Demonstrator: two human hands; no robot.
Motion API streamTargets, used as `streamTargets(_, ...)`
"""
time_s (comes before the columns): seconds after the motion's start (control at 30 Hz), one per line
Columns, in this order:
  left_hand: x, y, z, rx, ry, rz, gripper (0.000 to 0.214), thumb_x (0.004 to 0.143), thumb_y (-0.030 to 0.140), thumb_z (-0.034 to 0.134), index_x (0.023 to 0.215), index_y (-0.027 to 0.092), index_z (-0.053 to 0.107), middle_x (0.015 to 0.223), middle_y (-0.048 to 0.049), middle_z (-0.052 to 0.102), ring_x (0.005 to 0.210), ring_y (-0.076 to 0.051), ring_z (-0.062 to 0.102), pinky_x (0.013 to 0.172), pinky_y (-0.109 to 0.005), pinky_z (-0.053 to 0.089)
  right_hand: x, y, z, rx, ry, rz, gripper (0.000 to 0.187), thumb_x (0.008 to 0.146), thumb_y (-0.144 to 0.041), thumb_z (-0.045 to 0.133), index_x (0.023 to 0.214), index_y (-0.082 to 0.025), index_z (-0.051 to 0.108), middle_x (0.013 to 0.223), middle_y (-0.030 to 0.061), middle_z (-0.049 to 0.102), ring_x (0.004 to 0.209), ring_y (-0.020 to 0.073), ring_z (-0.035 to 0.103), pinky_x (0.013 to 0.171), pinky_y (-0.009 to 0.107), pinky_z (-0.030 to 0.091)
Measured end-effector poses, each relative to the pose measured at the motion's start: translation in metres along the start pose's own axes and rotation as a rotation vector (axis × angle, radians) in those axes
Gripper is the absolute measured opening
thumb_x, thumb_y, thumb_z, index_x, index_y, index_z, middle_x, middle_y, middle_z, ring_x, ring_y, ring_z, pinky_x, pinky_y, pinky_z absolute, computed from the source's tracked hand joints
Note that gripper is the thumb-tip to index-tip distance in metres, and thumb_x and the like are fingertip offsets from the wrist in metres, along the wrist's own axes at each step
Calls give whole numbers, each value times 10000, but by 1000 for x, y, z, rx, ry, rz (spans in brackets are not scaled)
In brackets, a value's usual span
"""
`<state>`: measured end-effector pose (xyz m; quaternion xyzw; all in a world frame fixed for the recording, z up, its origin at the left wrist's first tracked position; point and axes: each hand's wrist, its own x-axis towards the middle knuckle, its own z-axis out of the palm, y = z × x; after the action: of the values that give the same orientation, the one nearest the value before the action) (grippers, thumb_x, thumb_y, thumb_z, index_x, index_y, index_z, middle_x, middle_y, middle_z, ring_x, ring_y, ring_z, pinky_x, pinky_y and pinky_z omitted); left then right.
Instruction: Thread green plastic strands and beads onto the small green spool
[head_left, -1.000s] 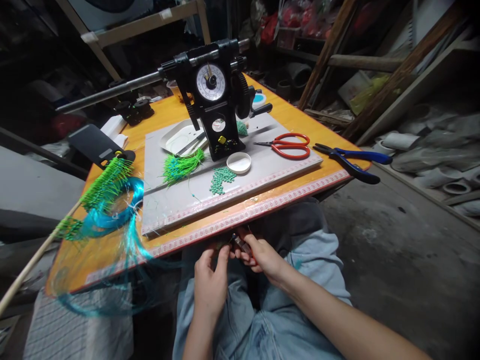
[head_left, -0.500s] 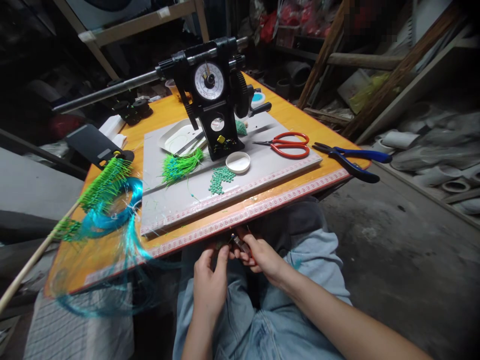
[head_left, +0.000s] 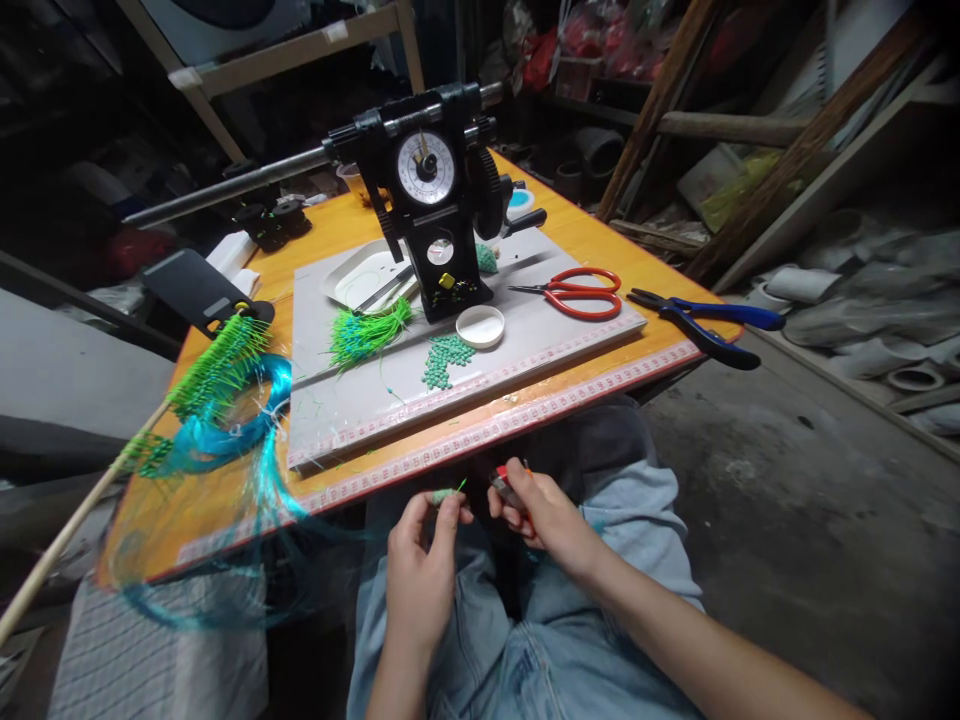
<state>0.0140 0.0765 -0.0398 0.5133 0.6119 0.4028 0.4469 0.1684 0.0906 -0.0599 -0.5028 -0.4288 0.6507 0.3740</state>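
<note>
Over my lap, below the table edge, my left hand is closed in a pinch. Between its thumb and fingers is a small pale green piece, with a thin bright green strand sticking up from it. My right hand is wrapped around a lighter, with red and metal parts showing at its top. A short gap separates the lighter from the strand. Nearest on the table are a pile of small green beads and a shallow white dish.
A black winding device with a dial stands on the grey board. Red-handled scissors, blue-handled pliers, a green strand bundle and a white tray lie around it. Blue line coils hang over the left edge.
My right hand has moved right with the lighter, away from my left hand. The green strand in my left hand now shows more plainly. The view has shifted slightly.
</note>
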Motion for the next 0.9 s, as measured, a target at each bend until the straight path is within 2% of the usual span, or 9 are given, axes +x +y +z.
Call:
streamTargets(0.17,-7,8,-1,-51,-25,10,218,906,354,545,790,190,630,753,-13,657,787,-172,613,770,-256,435,-22,-32,-38,-266,191,-397,561,817,-705,472,860,-190,690,786,52,551,745,194,490,702,311,386)
streamTargets(0.3,-15,16,-1,-167,-39,-6,207,899,334,561,776,184,633,729,-11,643,775,-165,602,772,-253,434,-9,-66,-73,-1070,469,-814,406,923,-471,495,1226,-239,635,941,98,601,879,258,507,758,358,396)
streamTargets(0.43,-26,22,-2,-314,-62,-41,215,893,324,574,743,181,630,708,-17,639,752,-165,599,764,-261,442,9,-87,-93,-1499,508,-917,357,933,-306,510,1269,-231,608,968,118,599,906,284,505,754,391,421)
streamTargets(0.5,-30,24,-3,-356,-77,-35,222,898,324,567,736,183,624,699,-16,631,752,-167,600,764,-266,447,7,-90,-94,-1438,496,-942,340,937,-299,502,1244,-215,624,943,116,592,890,273,512,769,394,426)
streamTargets(0.6,-31,23,-1,-297,-71,-16,230,909,327,546,742,185,614,708,-17,628,757,-169,600,765,-270,447,-9,-82,-78,-1035,361,-945,350,954,-370,467,1221,-213,630,955,103,592,883,243,535,791,369,433)
streamTargets(0.67,-27,20,0,-185,-38,4,228,915,331,531,756,189,612,715,-14,628,746,-169,596,750,-268,442,-19,-67,-58,-596,159,-733,354,936,-455,479,1108,-218,676,945,81,601,868,218,546,773,330,437)
streamTargets(0.73,-22,15,1,-91,-4,25,221,912,332,530,761,193,612,713,-9,626,733,-169,589,730,-265,433,-21,-47,-34,-128,-9,-305,397,880,-545,529,888,-192,712,781,38,570,715,164,518,635,266,423)
streamTargets(0.8,-16,10,2,-49,14,34,214,904,333,539,760,194,614,712,-6,630,725,-170,587,718,-261,425,-14,-24,-13,11,-60,-108,543,853,-643,470,704,-156,662,559,-24,412,476,102,365,421,223,295)
streamTargets(0.9,-10,3,1,-31,23,26,213,896,343,545,762,193,615,703,-2,636,713,-172,594,707,-257,427,3,-1,8,150,-71,74,593,843,-683,381,616,-162,549,513,-65,314,395,60,190,347,191,110)
